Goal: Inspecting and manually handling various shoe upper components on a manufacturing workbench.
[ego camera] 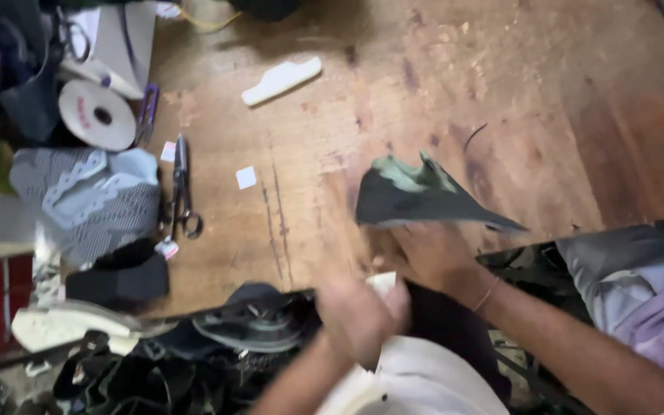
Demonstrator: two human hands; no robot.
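We see the right hand raised over the wooden counter, its fingers closed on the lower edge of a dark green shoe upper piece, which hangs just above the boards, tilted and blurred. The left hand sits lower, near the counter's front edge, its fingers curled around something pale; we cannot tell what it is. We judge the grip on the flimsy piece to be a thin pinch, so a quick swing could let it flop or slide off toward the pile of dark shoe parts along the front edge. To the left lie scissors, a grey knitted upper and a white tape roll; a sweep that way could snag the blades. A white sole piece rests farther back. The widest open boards lie ahead and to the right.
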